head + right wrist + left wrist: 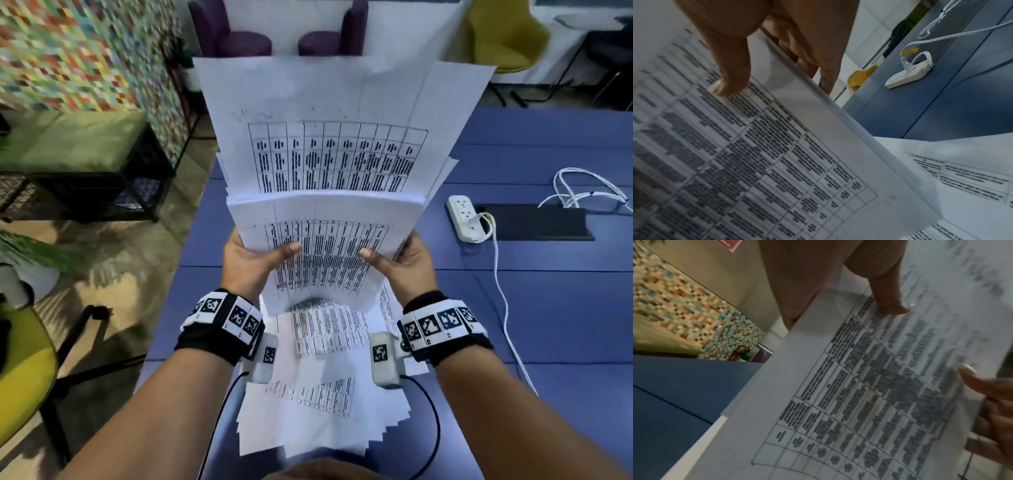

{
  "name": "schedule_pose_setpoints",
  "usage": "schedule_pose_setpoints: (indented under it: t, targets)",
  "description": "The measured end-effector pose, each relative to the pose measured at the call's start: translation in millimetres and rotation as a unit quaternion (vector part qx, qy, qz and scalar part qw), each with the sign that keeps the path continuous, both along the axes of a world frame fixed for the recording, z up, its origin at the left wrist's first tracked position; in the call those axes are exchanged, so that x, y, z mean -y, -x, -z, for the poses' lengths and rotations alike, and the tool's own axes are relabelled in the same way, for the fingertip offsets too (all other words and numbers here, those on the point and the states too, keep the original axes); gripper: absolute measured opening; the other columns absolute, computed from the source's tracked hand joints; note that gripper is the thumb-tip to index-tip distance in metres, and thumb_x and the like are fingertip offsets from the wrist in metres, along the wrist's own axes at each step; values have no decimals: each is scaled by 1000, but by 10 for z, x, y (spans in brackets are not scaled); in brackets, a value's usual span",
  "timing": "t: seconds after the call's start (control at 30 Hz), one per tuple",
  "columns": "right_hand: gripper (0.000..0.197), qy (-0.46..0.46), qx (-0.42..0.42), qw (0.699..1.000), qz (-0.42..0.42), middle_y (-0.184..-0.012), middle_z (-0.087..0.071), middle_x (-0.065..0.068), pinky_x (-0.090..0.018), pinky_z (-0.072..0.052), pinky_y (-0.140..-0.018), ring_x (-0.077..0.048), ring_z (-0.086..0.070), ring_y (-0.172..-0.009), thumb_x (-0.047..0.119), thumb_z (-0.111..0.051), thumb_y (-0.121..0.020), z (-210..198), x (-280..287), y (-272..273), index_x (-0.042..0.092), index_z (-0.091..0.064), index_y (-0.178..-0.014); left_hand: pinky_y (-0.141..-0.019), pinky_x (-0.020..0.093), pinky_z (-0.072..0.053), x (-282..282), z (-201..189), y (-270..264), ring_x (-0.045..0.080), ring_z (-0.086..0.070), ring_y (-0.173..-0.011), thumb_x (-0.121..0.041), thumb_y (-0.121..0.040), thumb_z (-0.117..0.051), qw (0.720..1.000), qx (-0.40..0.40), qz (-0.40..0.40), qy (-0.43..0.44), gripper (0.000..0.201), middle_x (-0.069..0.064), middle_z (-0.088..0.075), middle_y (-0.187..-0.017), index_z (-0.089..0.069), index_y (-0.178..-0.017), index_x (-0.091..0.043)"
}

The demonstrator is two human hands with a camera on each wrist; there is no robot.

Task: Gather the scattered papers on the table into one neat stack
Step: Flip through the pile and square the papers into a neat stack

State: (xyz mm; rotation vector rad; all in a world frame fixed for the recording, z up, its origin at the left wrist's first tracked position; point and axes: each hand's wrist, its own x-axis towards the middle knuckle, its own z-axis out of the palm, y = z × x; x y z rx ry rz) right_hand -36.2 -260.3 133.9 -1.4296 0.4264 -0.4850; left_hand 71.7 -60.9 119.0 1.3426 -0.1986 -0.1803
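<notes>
above the blue table (513,291), left hand (246,263) and right hand (407,267) each clamp the paper bundle (329,154) in a closed grip.

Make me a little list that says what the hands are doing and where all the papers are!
Left hand: grips the lifted bundle of white printed sheets, thumb on top
Right hand: grips the same bundle, opposite edge
Bundle: held up, sheets uneven
Loose white printed papers: fanned on the blue table, below the wrists
White power strip: on the table, right side
</notes>
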Motion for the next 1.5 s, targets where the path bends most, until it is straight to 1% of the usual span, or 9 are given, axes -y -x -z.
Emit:
schedule_pose_setpoints:
  t: [0.2, 0.43, 0.6, 0.67, 0.73, 0.83, 0.93, 1.27, 1.5]
  targets:
    - [47, 14, -106, 994, -5, -66, -54, 5, -3, -44, -56, -8, -57, -63, 10, -83, -67, -84, -13, -12, 17, -38, -81, -77, 26, -57, 41, -12, -73, 16, -72, -88, -3, -56, -90, 998, -23, 29, -51, 52, 2, -76, -88, -63, -101, 1]
    - [48, 11, -120, 993, 5, -62, -45, 5, -35, -45, -88, -5, -47, -54, 29, -91, -54, -13, 103, -141, 12, -50, -71, -65, 9, -50, 155, -29, -100, -7, -67, -73, 14, -67, -75, 998, -9, 43, -45, 44, -20, -72, -72, -53, -96, -12]
    - [39, -17, -48, 998, 40, -44, -56, 11, -16, -51, -54, 3, -56, -46, -13, -76, -65, -121, 172, -147, 15, -48, -62, -75, 28, -58, 53, 139, -206, 11, -70, -82, -11, -50, -92, 999, -10, 22, -27, 58, -3, -74, -84, -56, -96, -11]
    - [35, 7, -66, 997, 31, -46, -57, 13, -10, -44, -51, 5, -54, -45, -2, -82, -63, -86, 168, -171, 6, -50, -71, -85, 47, -57, 86, 162, -154, 19, -68, -81, -31, -54, -94, 997, -18, 43, -61, 61, 3, -69, -88, -56, -95, -7]
    - [39, -2, -68, 997, 20, -44, -58, 15, -13, -45, -56, 4, -56, -45, 6, -86, -60, -97, 149, -171, 2, -52, -79, -87, 34, -56, 117, 145, -139, 16, -69, -95, -44, -55, -90, 998, -24, 36, -41, 73, 2, -71, -100, -56, -109, -8]
    - [52, -21, -68, 997, 42, -45, -57, 12, -23, -50, -66, 0, -61, -53, 12, -89, -51, -93, 171, -139, 14, -41, -71, -77, 20, -51, 135, 101, -185, 2, -67, -84, -22, -69, -82, 1000, -17, 14, -19, 42, -4, -70, -86, -53, -98, -12]
    - [58, -11, -117, 992, 48, -71, -58, -6, -3, -42, -55, -16, -61, -70, 17, -86, -58, -128, 72, -143, 6, -38, -88, -67, 9, -46, 241, 39, -96, -11, -59, -64, 4, -87, -65, 998, 27, -7, -52, 19, -7, -56, -75, -51, -99, -1]
    - [25, 30, 32, 995, 94, -94, -71, 2, -20, -55, -81, -4, -69, -84, 0, -70, -80, -318, -92, -155, -6, -63, -103, -88, 22, -50, 304, -167, -15, 5, -65, -100, -11, -91, -66, 988, 135, -73, 1, 28, -15, -71, -101, -56, -113, -24]
    - [53, 21, -56, 996, 67, -41, -36, 14, -10, -34, -43, -1, -33, -33, 9, -85, -64, -161, 46, -84, 17, -32, -60, -86, 22, -51, 184, -14, -103, 3, -65, -97, -12, -79, -78, 996, 85, 3, -38, 39, -6, -68, -99, -52, -107, -21]
